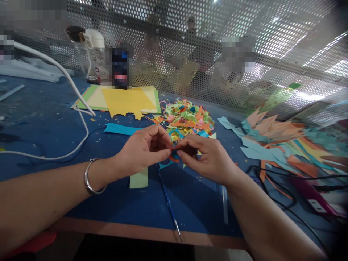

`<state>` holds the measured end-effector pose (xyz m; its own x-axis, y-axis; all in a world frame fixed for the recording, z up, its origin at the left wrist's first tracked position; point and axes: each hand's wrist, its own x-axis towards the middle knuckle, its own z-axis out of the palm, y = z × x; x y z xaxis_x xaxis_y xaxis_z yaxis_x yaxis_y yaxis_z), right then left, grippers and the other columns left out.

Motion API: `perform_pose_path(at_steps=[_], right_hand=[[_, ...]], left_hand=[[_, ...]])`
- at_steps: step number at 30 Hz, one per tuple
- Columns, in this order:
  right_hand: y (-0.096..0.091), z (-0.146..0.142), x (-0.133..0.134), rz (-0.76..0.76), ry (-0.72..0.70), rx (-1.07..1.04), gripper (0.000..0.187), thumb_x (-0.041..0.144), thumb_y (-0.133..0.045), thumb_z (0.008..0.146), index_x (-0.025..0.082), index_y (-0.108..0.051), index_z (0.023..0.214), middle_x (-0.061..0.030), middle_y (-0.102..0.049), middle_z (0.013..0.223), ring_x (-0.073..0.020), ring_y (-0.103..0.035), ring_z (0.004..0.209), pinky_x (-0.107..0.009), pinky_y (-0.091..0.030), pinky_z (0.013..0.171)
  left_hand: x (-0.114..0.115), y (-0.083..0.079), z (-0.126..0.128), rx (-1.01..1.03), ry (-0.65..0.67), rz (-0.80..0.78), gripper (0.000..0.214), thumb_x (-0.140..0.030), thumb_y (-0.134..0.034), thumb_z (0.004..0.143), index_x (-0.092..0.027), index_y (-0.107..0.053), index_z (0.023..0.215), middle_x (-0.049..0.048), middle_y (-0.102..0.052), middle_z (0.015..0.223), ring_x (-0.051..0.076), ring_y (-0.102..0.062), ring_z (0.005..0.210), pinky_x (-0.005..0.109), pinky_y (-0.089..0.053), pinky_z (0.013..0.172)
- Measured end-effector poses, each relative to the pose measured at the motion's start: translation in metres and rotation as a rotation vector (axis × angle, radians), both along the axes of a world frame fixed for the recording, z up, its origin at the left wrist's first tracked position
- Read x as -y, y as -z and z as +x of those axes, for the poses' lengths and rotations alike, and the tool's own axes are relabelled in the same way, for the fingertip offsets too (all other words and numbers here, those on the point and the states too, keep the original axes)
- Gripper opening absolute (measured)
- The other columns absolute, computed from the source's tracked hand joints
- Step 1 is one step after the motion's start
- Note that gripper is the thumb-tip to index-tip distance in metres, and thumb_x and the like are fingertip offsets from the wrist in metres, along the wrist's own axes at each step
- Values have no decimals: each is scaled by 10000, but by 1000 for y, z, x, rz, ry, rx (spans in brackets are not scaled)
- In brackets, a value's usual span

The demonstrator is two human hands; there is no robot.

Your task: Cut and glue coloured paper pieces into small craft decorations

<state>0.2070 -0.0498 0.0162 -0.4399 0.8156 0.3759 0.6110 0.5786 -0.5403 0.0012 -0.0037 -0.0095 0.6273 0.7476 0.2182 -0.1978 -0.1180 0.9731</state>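
My left hand [145, 148] and my right hand [205, 156] meet over the middle of the blue table, both closed in a pinch. Between their fingertips is a small blue and orange paper piece [174, 156], partly hidden by the fingers. Just behind the hands lies a heap of colourful paper scraps [190, 119]. A blue paper strip [122, 129] reaches towards my left hand from behind. Below that hand rests a pale green paper strip [139, 179]. A thin blue-handled tool with a metal tip [170, 204] points at the table's front edge.
Stacked coloured paper sheets [127, 99] lie at the back, near a phone [121, 69] and two bottles [98, 54]. A white cable [62, 69] loops at left. On the right are folded paper pieces [272, 127], black cables and a purple power strip [312, 199]. A perforated screen [174, 54] stands behind.
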Motion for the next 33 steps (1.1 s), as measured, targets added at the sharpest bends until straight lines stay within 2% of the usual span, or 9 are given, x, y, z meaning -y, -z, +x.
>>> perform_pose_path(at_steps=[4,8,12,16,19,25,29,33], right_hand=[[0,1,0,10,42,6,119,184,-559,889,137,-651,830,10,-557,687,-75,-489,554,-212,-406,519],[1,-1,-1,24,86,13,122,201,-557,887,145,-638,816,15,-551,662,-79,-468,533,-224,-393,507],[3,-3,-1,66,95,22,116,185,-556,882,163,-599,777,25,-527,646,-78,-477,533,-219,-394,514],[5,-4,-1,108,93,45,109,184,-560,883,173,-572,776,23,-525,654,-84,-492,542,-229,-396,527],[7,-5,-1,131,97,62,91,183,-559,884,175,-571,795,15,-539,670,-93,-508,559,-237,-407,544],[8,-6,-1,166,107,53,85,195,-565,885,172,-576,803,9,-545,676,-98,-515,569,-244,-419,552],[9,-6,0,111,102,26,87,208,-570,891,175,-588,812,1,-568,689,-101,-530,576,-246,-428,557],[8,-5,-1,88,110,19,100,222,-573,894,180,-591,805,5,-558,678,-102,-524,569,-245,-422,543]], left_hand=[[2,0,2,10,-60,12,184,-158,-682,817,-172,-530,919,12,-642,895,116,-688,757,262,-572,713],[7,-3,5,4,-172,-25,199,-166,-687,809,-171,-531,932,-16,-613,830,90,-670,690,227,-559,667],[13,-4,8,4,-194,-175,315,-185,-728,776,-178,-507,1000,-27,-632,774,107,-666,654,255,-568,650],[17,-2,12,55,-201,-382,506,-199,-830,665,-186,-476,1027,-49,-633,739,124,-665,639,305,-574,676],[20,-1,14,71,-217,-469,598,-211,-876,609,-181,-468,1045,-47,-642,729,132,-664,646,311,-560,684],[23,-2,14,115,-245,-493,518,-143,-829,646,-183,-471,1017,-36,-670,708,127,-663,644,305,-544,698],[20,0,13,89,-241,-515,471,-182,-817,675,-185,-468,991,-24,-695,712,134,-676,609,301,-545,671],[18,1,12,93,-231,-508,502,-223,-853,642,-189,-473,969,-32,-694,701,138,-686,612,300,-554,669]])
